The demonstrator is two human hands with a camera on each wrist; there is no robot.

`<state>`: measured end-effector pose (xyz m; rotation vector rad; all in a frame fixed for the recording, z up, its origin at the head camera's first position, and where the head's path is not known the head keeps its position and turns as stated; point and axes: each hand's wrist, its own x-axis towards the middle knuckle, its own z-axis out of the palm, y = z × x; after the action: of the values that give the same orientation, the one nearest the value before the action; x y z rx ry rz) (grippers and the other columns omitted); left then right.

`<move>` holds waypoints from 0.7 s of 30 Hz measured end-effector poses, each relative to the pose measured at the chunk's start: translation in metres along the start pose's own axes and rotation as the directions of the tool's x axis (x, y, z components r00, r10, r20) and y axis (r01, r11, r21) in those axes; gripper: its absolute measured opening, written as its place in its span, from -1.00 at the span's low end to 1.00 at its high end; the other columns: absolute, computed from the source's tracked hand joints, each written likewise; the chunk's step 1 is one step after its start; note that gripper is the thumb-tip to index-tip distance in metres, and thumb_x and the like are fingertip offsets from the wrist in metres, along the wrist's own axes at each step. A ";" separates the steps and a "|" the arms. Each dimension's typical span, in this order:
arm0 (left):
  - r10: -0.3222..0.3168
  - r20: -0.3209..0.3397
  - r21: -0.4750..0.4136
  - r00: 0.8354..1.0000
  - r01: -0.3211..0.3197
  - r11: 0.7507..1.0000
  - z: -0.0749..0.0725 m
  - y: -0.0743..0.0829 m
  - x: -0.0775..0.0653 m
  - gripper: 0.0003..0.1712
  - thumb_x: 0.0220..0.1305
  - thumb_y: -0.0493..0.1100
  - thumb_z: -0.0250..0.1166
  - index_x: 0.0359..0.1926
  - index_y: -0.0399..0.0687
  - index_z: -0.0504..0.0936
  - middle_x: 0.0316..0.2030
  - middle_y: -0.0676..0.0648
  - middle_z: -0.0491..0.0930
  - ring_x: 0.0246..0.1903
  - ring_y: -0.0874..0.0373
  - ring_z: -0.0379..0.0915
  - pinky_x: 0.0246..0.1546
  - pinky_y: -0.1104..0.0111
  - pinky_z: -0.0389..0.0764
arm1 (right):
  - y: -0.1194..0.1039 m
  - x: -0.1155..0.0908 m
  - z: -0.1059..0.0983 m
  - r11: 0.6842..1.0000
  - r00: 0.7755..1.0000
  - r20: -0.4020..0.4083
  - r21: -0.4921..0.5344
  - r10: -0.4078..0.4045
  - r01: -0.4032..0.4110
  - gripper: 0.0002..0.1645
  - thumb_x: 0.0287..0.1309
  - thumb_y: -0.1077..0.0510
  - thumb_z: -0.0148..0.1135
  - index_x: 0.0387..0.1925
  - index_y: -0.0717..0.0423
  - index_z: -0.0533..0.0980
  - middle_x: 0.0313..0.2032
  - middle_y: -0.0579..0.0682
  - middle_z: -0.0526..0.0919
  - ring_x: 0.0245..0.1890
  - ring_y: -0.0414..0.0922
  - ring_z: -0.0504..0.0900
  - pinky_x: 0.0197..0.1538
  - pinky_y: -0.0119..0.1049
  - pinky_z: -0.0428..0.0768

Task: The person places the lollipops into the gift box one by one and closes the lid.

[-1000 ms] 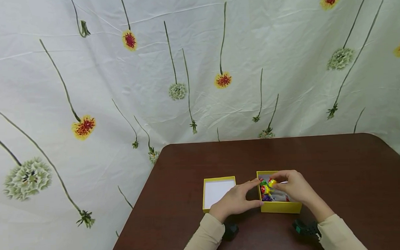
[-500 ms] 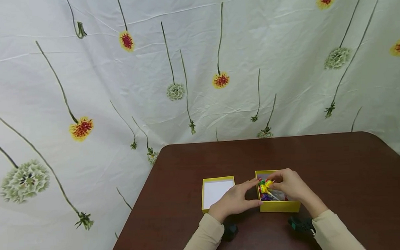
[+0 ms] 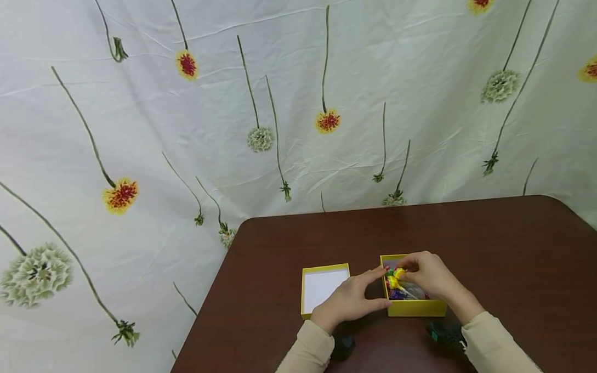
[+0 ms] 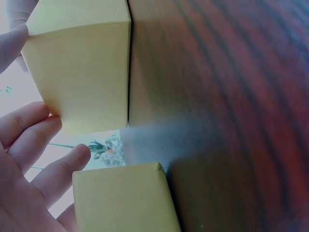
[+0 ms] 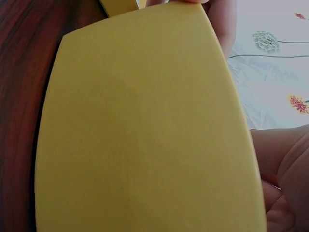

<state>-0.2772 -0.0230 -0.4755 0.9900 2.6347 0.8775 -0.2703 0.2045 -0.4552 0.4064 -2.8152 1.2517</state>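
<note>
An open yellow box (image 3: 417, 308) stands on the table with several lollipops (image 3: 395, 294) in bright wrappers inside. My left hand (image 3: 350, 299) rests its fairly straight fingertips and thumb against the box's left side. In the left wrist view, fingers (image 4: 36, 133) touch the box wall (image 4: 87, 77). Over the box, my right hand (image 3: 432, 275) pinches a yellow-wrapped lollipop (image 3: 398, 273), its white stick pointing down toward the near side. The right wrist view is filled by the box wall (image 5: 145, 121), which hides those fingertips and the candy.
Left of the box lies a shallow yellow lid (image 3: 324, 290), white inside up, partly behind my left hand. The brown table (image 3: 290, 241) reaches back to a flowered cloth (image 3: 216, 101). Dark wrist devices (image 3: 444, 333) sit under both wrists.
My right hand has shifted slightly left within the box, bringing the yellow lollipop toward the left wall. The left hand keeps its place at the box's side. The head view has drifted a little.
</note>
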 end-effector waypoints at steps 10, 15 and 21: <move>0.007 -0.005 0.004 1.000 -0.007 1.000 -0.001 -0.001 0.001 -0.18 0.35 0.28 0.23 0.54 0.30 0.18 0.52 0.16 0.16 0.47 0.10 0.20 0.38 0.14 0.41 | -0.001 0.002 -0.001 0.999 1.000 0.012 -0.039 0.006 -0.005 -0.81 0.16 0.35 0.35 -0.16 0.23 0.71 -0.19 0.11 0.74 -0.29 -0.09 0.66 -0.24 -0.15 0.71; 0.005 -0.004 -0.003 1.000 -0.005 1.000 -0.001 0.000 0.001 -0.17 0.35 0.28 0.24 0.54 0.31 0.18 0.52 0.17 0.16 0.47 0.10 0.20 0.38 0.14 0.41 | -0.002 0.003 0.001 0.998 1.000 -0.006 -0.068 -0.001 0.000 -0.81 0.15 0.36 0.35 -0.16 0.28 0.69 -0.21 0.13 0.75 -0.30 -0.06 0.69 -0.24 -0.13 0.72; 0.005 -0.001 -0.004 1.000 -0.005 1.000 0.000 -0.001 0.000 -0.18 0.35 0.26 0.25 0.54 0.32 0.18 0.52 0.13 0.17 0.47 0.09 0.20 0.38 0.14 0.41 | -0.002 0.003 0.004 0.997 1.000 -0.012 -0.080 0.021 -0.022 -0.81 0.15 0.36 0.36 -0.17 0.29 0.69 -0.24 0.10 0.75 -0.30 -0.06 0.71 -0.24 -0.13 0.73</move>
<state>-0.2774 -0.0236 -0.4764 0.9955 2.6317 0.8843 -0.2720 0.2001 -0.4560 0.3661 -2.8566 1.1358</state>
